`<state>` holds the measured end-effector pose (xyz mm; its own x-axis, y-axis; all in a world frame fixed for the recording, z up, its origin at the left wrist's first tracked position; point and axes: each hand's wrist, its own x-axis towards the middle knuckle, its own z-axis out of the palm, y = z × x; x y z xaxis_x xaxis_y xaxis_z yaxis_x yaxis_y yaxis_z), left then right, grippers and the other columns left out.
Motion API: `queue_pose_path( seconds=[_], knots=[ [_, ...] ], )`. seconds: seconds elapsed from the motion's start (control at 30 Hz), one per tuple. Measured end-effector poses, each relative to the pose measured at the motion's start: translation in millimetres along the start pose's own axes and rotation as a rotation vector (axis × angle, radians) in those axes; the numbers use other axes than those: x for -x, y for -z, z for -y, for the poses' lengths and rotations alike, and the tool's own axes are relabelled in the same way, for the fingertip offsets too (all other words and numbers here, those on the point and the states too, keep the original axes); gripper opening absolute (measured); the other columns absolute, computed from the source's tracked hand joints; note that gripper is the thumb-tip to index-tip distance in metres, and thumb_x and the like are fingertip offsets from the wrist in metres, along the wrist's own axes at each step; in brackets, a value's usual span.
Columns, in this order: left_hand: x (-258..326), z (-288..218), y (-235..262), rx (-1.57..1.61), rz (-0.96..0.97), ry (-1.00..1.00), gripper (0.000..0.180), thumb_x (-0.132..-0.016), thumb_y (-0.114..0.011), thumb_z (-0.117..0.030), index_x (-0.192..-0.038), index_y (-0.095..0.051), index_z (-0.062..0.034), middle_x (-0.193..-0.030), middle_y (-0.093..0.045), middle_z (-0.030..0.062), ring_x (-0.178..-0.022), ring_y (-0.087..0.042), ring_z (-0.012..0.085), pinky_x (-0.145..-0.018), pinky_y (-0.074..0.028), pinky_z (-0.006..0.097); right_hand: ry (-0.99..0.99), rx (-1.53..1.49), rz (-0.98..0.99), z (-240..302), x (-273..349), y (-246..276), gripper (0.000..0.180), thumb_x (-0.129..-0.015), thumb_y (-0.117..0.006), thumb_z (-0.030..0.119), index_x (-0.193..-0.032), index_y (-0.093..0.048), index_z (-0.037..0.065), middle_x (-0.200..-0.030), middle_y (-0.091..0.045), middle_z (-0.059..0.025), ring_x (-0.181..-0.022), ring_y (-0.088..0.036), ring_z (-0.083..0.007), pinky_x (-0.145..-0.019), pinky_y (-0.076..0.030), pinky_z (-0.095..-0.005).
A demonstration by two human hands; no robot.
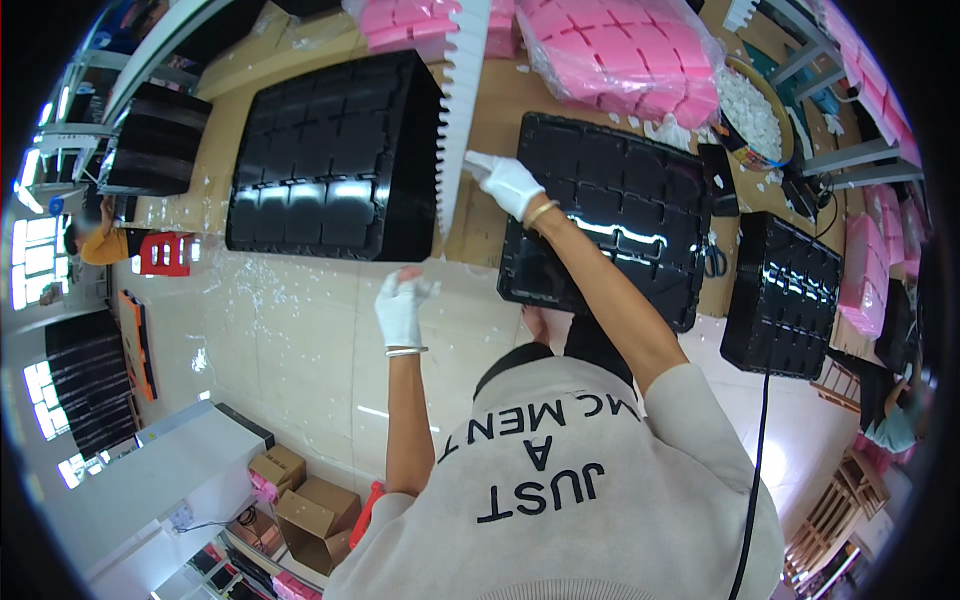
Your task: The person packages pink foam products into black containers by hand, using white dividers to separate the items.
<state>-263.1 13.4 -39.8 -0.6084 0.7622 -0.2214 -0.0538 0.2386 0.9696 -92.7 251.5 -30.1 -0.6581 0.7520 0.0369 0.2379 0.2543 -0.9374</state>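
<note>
My right hand [508,186], in a white glove, reaches out over the table between two black trays. Its fingers are stretched toward a long white strip with a toothed left edge [462,110], and the fingertips meet or nearly meet its right side. Beneath that forearm lies a black gridded tray [620,205] with a glossy surface. Lower left, my left hand [400,308], also gloved, is held up in front of the table edge with loosely bent fingers, thumb apart and nothing visible in it. Nearest to it is a tall stack of black trays [315,160].
Pink wrapped trays [620,60] lie at the back, beside a round tub of white scraps [750,115]. Scissors [714,262] and another black tray stack [782,295] are at the right. A red stool [165,254] and a person [100,245] are far left; cardboard boxes [315,515] stand lower left.
</note>
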Motion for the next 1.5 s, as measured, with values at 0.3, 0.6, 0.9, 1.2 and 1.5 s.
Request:
queue_pose_path(
  seconds=[0.3,0.6,0.9,1.2,1.5],
  knots=[
    [-6.8,0.6,-27.2,-0.325,-0.003,-0.088,0.032,-0.099,-0.049,-0.005,-0.129,-0.062,-0.0037,-0.112,-0.069,0.0056,-0.087,-0.062,0.0092,-0.077,-0.048,0.022,-0.046,-0.159,-0.009,47.9,35.2,-29.4,0.042,-0.100,-0.054,0.035,-0.121,-0.064,0.000,-0.132,-0.062,-0.0180,-0.122,-0.059,-0.0318,-0.099,-0.046,-0.0336],
    [6.8,-50.2,-49.1,-0.325,0.744,0.086,0.036,-0.085,-0.071,-0.004,-0.120,-0.068,-0.0026,-0.094,-0.071,0.0018,-0.074,-0.061,0.0070,-0.063,-0.049,0.024,-0.090,-0.949,0.468,24.6,60.3,-21.8,0.038,-0.099,-0.059,0.042,-0.084,-0.060,0.007,-0.088,-0.061,0.0015,-0.090,-0.054,-0.0142,-0.085,-0.044,-0.0275],
    [40.0,-52.6,-93.6,0.122,0.438,0.263,0.014,-0.094,-0.067,-0.013,-0.098,-0.063,0.0008,-0.076,-0.070,0.0098,-0.053,-0.060,0.0099,-0.045,-0.040,0.019,-0.445,-0.297,0.065,35.7,109.4,20.2,0.037,-0.102,-0.050,0.035,-0.119,-0.066,0.006,-0.112,-0.071,-0.0067,-0.104,-0.066,-0.0170,-0.091,-0.050,-0.0297],
    [45.7,-50.4,-121.7,0.199,0.322,0.337,0.020,-0.094,-0.063,-0.009,-0.107,-0.061,0.0066,-0.076,-0.069,0.0154,-0.050,-0.063,0.0171,-0.041,-0.045,0.022,-0.497,0.045,-0.054,46.7,155.5,28.2,0.027,-0.090,-0.067,0.031,-0.100,-0.072,0.006,-0.095,-0.072,-0.0106,-0.087,-0.070,-0.0218,-0.081,-0.053,-0.0303],
    [41.1,-1.3,-95.1,0.056,0.051,0.395,0.015,-0.090,-0.066,-0.010,-0.100,-0.064,0.0008,-0.067,-0.063,0.0072,-0.046,-0.056,0.0112,-0.040,-0.041,0.023,-0.115,0.318,-0.313,19.9,106.1,66.7,0.013,-0.080,-0.071,0.020,-0.080,-0.071,0.008,-0.088,-0.068,-0.0118,-0.086,-0.065,-0.0305,-0.078,-0.052,-0.0388]
  ],
)
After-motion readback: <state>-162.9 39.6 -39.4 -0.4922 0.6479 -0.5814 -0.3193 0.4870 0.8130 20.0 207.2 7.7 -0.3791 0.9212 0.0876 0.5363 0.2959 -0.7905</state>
